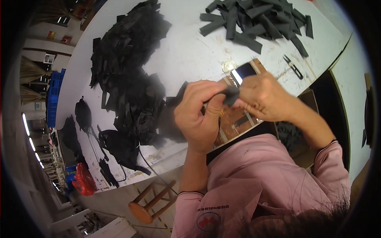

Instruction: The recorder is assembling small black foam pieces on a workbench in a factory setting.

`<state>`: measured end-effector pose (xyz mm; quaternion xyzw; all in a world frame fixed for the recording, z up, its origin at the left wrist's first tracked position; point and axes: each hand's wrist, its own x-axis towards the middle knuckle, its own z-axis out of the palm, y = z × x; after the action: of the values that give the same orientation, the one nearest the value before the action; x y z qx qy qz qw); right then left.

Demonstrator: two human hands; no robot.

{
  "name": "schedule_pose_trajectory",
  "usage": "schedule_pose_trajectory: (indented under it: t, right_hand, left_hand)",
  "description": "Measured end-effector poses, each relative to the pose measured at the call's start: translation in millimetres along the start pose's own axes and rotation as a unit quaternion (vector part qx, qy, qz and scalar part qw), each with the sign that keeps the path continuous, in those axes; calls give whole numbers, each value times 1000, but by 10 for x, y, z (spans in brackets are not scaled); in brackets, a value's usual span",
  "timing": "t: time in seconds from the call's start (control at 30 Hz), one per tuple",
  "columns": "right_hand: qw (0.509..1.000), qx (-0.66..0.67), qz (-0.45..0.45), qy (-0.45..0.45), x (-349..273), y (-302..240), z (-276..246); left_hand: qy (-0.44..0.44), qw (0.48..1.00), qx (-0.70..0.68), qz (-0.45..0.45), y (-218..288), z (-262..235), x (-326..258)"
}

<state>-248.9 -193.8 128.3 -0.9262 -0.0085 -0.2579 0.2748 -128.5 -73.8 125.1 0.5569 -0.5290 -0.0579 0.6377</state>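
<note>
My left hand (200, 111) grips a small black fabric piece (230, 96), its thumb pressed along the cloth. At the other end of that piece my right hand (264, 97) is closed, fingers curled against the cloth; what lies inside them is partly hidden. Both hands are over a brown, tape-patched board or carton (234, 119) at the table's near edge. Just beyond the right hand lies a dark, shiny flat object (246, 70), partly covered. Close to the left hand, a large heap of black fabric pieces (131, 75) spreads across the table.
Dark folded fabric strips (258, 22) are piled at the far right of the white table (186, 47). Black thread snips (293, 67) lie nearer. Black pieces with cords (119, 146) and a red plastic bag (83, 179) sit left. A wooden stool (145, 206) stands below.
</note>
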Motion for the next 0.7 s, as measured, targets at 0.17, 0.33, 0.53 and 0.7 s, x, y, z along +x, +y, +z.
schedule_pose_trajectory:
  t: [0.17, 0.33, 0.53, 0.7]
  right_hand:
    - [974, 136, 137, 116, 397, 258, -574]
    - [906, 232, 234, 266, 83, 147, -148]
    - [889, 290, 332, 124, -523, -228, 564]
    - [889, 248, 342, 175, -599, -342, 640]
  left_hand:
    - [143, 976, 110, -120, -189, -106, -468]
    - [77, 893, 397, -198, -428, -287, -1124]
    - [-24, 851, 477, -217, -527, -319, -1161]
    - [-35, 833, 510, -210, -574, -333, -1193]
